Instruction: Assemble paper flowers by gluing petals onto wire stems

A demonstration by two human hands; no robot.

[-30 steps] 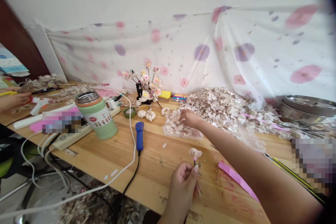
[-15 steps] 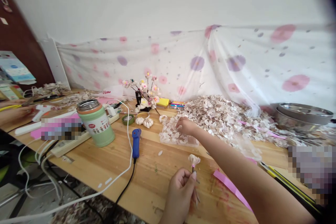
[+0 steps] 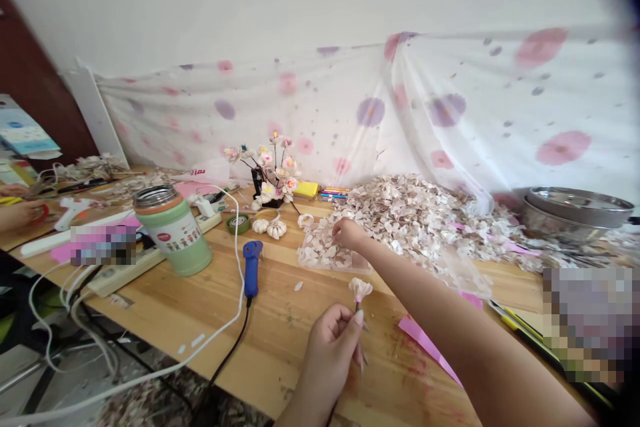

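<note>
My left hand (image 3: 335, 340) pinches the stem of a small pale handmade flower (image 3: 360, 289), held upright just above the wooden table (image 3: 280, 340). My right hand (image 3: 347, 233) reaches forward into a clear shallow tray (image 3: 320, 255) of pale petal pieces, fingers curled down among them; whether it holds a piece is hidden. A big heap of the same petal pieces (image 3: 420, 213) lies right behind the tray.
A blue glue gun (image 3: 251, 267) with a black cord lies left of the tray, beside a green thermos (image 3: 173, 230) and a white cable. A flower arrangement (image 3: 270, 170), tape roll (image 3: 238, 223) and steel bowls (image 3: 575, 210) stand further back. Another person's hand (image 3: 23, 213) is at far left.
The view has shifted slightly. My right hand has stayed in the petal tray, moving a little among the pieces. My left hand keeps holding the flower stem.
</note>
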